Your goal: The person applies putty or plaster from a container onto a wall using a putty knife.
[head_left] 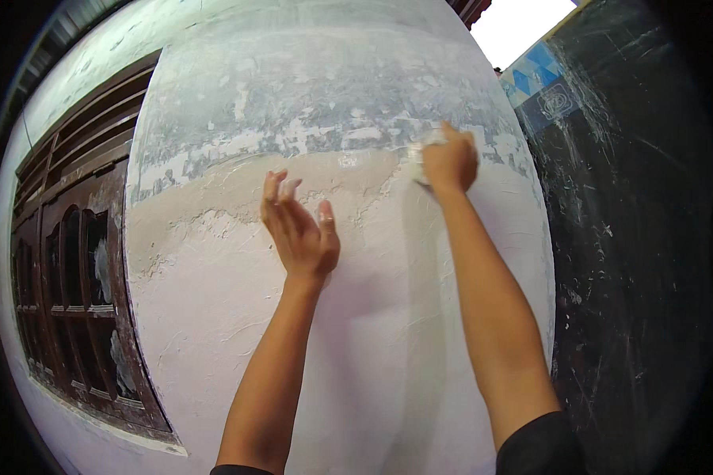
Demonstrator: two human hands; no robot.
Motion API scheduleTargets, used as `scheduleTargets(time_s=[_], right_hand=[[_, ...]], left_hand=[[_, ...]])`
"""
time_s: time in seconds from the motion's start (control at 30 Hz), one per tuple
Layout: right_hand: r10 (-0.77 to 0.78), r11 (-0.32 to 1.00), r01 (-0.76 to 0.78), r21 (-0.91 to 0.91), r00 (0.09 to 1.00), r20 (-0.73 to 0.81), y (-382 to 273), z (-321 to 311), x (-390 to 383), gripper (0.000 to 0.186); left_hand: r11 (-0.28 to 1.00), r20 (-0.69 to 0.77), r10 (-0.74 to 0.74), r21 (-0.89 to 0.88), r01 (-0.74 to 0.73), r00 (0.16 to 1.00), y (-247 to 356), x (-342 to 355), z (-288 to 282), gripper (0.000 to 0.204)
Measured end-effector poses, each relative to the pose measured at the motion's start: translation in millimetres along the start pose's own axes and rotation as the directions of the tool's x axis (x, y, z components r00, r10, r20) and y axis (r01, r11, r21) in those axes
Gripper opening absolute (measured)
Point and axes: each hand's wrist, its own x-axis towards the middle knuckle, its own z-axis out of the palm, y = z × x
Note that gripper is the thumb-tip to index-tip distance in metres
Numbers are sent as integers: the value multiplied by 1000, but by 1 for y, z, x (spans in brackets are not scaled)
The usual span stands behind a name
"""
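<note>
My right hand (450, 165) grips a small flat tool (418, 165), likely a scraper coated in pale putty and mostly hidden by the hand, against the wall (356, 332) at a band of wet-looking beige putty (214, 194). Above this band the wall is mottled grey and white with flaking patches; below, it is pale pinkish and roughly textured. My left hand (299, 233) is raised left of the tool, fingers apart and curved, with whitish smears on the fingertips, in front of the wall.
A dark wooden window (79, 301) with louvres and paned sections is at the left. A dark, scuffed panel or wall (634, 237) stands close on the right, with blue patterned patches (535, 71) near its top. Bright daylight shows at the upper right.
</note>
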Motion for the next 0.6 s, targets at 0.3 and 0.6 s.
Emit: scheduleTargets(time_s=[0.3, 0.6], right_hand=[[-331, 919, 229, 320, 890, 315, -36, 25, -25, 46], [-58, 964, 63, 259, 998, -28, -6, 4, 8, 46]], left_hand=[[993, 204, 86, 68, -101, 975, 8, 1, 1, 61], [938, 413, 65, 285, -197, 909, 19, 3, -1, 69]])
